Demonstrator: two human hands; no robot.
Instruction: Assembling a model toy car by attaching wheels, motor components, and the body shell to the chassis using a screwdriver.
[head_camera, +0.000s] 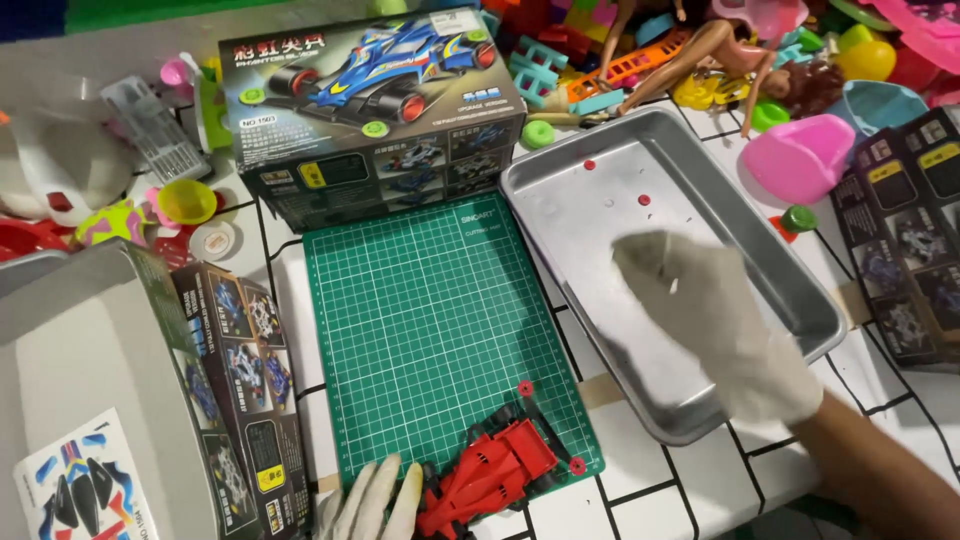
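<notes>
My right hand (715, 320), in a white glove, hovers over the metal tray (790, 265) with fingers pinched together near some tiny part; what it grips is too small to tell. My left hand (375, 500), also gloved, rests at the bottom edge of the green cutting mat (430, 310), fingers touching the side of a red toy race car (495, 475). Two small red pieces (590, 165) lie in the tray's far part.
A toy car kit box (375, 110) stands behind the mat. An open grey box (90, 380) with a sticker sheet (85, 490) sits at left. Folded box flaps (905, 240) lie at right. Colourful plastic toys and dolls (700, 50) crowd the back.
</notes>
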